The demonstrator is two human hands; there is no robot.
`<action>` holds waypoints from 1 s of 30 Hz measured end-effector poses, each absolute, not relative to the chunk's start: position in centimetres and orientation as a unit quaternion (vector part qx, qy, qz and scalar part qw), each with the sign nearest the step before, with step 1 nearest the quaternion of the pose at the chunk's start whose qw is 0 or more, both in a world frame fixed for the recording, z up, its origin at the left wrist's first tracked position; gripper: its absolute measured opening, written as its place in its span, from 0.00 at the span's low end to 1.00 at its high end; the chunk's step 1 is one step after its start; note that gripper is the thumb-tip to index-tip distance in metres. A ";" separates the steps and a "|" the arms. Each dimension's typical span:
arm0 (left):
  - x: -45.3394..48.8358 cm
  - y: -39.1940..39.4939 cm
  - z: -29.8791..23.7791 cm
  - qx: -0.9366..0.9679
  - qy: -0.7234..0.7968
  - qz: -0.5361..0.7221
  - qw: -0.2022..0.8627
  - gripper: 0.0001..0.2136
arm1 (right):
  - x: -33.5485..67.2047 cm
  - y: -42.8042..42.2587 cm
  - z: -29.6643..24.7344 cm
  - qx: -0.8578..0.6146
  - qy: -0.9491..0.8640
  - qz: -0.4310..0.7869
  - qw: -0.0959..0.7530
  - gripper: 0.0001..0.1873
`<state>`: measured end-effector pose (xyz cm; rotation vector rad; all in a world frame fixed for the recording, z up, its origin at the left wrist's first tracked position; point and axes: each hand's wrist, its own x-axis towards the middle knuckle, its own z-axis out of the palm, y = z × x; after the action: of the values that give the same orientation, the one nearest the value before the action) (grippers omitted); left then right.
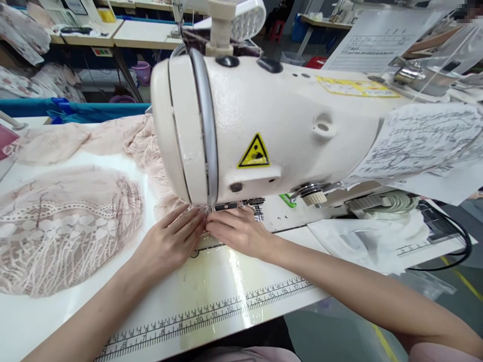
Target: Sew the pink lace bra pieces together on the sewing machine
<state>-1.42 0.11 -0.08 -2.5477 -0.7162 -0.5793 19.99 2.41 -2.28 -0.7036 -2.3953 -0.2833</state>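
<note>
Both my hands are at the needle area of a cream sewing machine point(287, 120), under its head. My left hand point(166, 240), its fingers pressed together, lies on the near end of a pale pink lace fabric point(149, 151) that runs back behind the machine head. Touching or almost touching its fingertips, my right hand point(241, 232) is closed just right of the needle, with a small bit of the pink fabric at its fingertips. The machine head and my fingers hide most of the fabric there. On the left lies a fringed pink lace piece point(64, 236).
A printed ruler strip point(211, 317) follows the table's front edge. White cloth point(362, 241) and a coiled pale band point(396, 202) lie to the right, near a black cable point(466, 241). A handwritten paper point(422, 146) hangs on the machine arm. Other worktables point(143, 34) stand behind.
</note>
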 end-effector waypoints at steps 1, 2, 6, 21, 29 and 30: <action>-1.4 0.1 -0.1 -0.919 -0.257 -0.209 0.215 0.12 | 20.0 2.4 -2.2 -0.263 -0.907 -0.113 0.309 0.09; -1.5 0.1 -0.1 -0.918 -0.260 -0.209 0.213 0.12 | 20.0 2.3 -2.2 -0.259 -0.907 -0.117 0.311 0.10; -1.5 0.2 -0.3 -0.914 -0.290 -0.214 0.188 0.14 | 20.2 2.1 -2.1 -0.257 -0.904 -0.104 0.325 0.12; -1.1 0.8 -0.5 -0.927 -0.309 -0.191 0.092 0.16 | 20.2 2.2 -2.6 -0.261 -0.898 -0.114 0.335 0.12; -1.0 0.8 -0.6 -0.928 -0.309 -0.187 0.091 0.17 | 20.1 2.1 -2.7 -0.257 -0.904 -0.114 0.322 0.12; -1.1 0.8 -0.6 -0.928 -0.310 -0.188 0.089 0.17 | 20.1 2.1 -2.7 -0.258 -0.905 -0.113 0.319 0.13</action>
<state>-1.08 0.82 -0.56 -2.7610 -0.9225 -0.5588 20.07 2.15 -2.75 -0.6788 -2.3786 -0.2973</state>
